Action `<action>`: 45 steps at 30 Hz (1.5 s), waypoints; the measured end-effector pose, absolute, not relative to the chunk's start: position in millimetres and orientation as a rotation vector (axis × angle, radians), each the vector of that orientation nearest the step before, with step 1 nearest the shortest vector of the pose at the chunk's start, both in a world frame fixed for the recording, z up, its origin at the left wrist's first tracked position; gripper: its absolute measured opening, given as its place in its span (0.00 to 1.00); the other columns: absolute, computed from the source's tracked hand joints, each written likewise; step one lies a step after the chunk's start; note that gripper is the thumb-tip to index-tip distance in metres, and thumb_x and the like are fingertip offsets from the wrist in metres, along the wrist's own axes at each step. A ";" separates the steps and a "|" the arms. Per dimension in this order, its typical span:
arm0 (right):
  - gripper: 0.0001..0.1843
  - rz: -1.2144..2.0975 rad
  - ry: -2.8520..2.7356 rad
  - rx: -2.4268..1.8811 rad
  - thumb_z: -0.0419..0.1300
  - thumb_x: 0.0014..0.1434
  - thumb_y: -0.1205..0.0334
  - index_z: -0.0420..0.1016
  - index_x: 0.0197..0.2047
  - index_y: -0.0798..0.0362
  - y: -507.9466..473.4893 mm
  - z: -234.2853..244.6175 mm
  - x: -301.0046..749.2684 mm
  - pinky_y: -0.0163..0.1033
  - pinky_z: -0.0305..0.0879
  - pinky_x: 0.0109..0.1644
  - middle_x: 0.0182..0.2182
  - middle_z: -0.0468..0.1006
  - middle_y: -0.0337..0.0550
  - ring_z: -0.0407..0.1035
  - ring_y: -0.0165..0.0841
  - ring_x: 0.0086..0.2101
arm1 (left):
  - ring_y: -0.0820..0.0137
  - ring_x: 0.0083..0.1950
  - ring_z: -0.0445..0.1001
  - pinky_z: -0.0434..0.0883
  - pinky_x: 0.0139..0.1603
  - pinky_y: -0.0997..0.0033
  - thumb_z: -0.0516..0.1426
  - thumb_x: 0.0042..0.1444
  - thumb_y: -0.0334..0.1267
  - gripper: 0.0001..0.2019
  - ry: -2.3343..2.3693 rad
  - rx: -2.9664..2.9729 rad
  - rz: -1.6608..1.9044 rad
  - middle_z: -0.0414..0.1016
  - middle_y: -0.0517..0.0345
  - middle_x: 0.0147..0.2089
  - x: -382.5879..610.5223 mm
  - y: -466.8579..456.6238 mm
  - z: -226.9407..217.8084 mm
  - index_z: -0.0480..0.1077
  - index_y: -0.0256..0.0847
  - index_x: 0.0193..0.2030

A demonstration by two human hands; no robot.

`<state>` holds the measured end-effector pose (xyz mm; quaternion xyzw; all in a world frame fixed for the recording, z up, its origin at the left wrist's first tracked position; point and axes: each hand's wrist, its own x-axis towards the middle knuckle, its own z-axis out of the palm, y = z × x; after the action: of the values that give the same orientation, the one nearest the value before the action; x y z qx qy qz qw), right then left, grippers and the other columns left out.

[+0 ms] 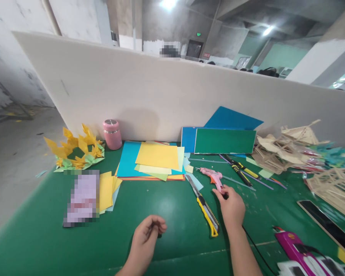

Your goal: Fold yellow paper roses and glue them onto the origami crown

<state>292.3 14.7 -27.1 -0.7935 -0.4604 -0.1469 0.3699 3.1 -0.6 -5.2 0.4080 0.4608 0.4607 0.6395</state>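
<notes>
At the right of centre, my right hand [230, 204] pinches the handle end of a pink hot glue gun [213, 175]. The gun's nozzle points up and left, and its orange trigger shows. My left hand [148, 234] is over the table nearer to me, fingers curled in and nothing seen in them. Between the two hands, slightly farther off, lies a yellow and black utility knife [204, 209]. Behind it is a stack of coloured paper, with a yellow sheet [157, 155] on top.
An orange paper-flower crown [77, 149] and a pink thermos [112, 134] stand back left; a blurred purple object [83, 197] is nearer. To the right are pliers [238, 170], wooden models [276, 151], and a magenta device [294, 247]. A white partition [149, 103] borders the table.
</notes>
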 end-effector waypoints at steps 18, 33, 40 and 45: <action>0.16 0.254 -1.458 -1.950 0.53 0.48 0.73 0.78 0.37 0.54 79.5 -4.6 203.6 0.41 0.67 0.40 0.32 0.80 0.47 0.73 0.39 0.34 | 0.68 0.32 0.75 0.73 0.32 0.70 0.51 0.52 0.32 0.09 1.067 1.547 1.103 0.75 0.54 0.30 -4.3 7.1 -8.1 0.73 0.41 0.28; 0.15 0.502 -1.083 -1.646 0.53 0.49 0.59 0.74 0.37 0.54 95.5 -15.9 194.4 0.40 0.70 0.36 0.30 0.77 0.44 0.73 0.35 0.28 | 0.54 0.59 0.69 0.71 0.54 0.49 0.51 0.54 0.27 0.14 1.223 2.487 0.910 0.71 0.43 0.56 26.6 74.1 -15.1 0.70 0.41 0.46; 0.17 0.582 -0.913 -1.504 0.55 0.48 0.52 0.72 0.36 0.56 101.4 -28.5 194.6 0.40 0.72 0.35 0.32 0.78 0.46 0.75 0.35 0.28 | 0.55 0.63 0.65 0.67 0.58 0.50 0.51 0.56 0.29 0.16 1.243 2.509 0.872 0.69 0.43 0.59 26.1 97.3 -24.1 0.65 0.40 0.52; 0.16 0.561 -0.908 -1.503 0.55 0.50 0.52 0.73 0.36 0.55 99.2 -31.0 193.4 0.41 0.72 0.36 0.34 0.79 0.47 0.74 0.35 0.29 | 0.56 0.64 0.63 0.67 0.58 0.52 0.50 0.57 0.28 0.15 1.258 2.527 0.816 0.69 0.44 0.59 25.3 102.0 -19.4 0.66 0.41 0.51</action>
<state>193.4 99.2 -31.0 -0.6495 -0.3925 0.2426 0.6043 25.3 102.0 -19.4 0.8557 0.4257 0.2763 0.1014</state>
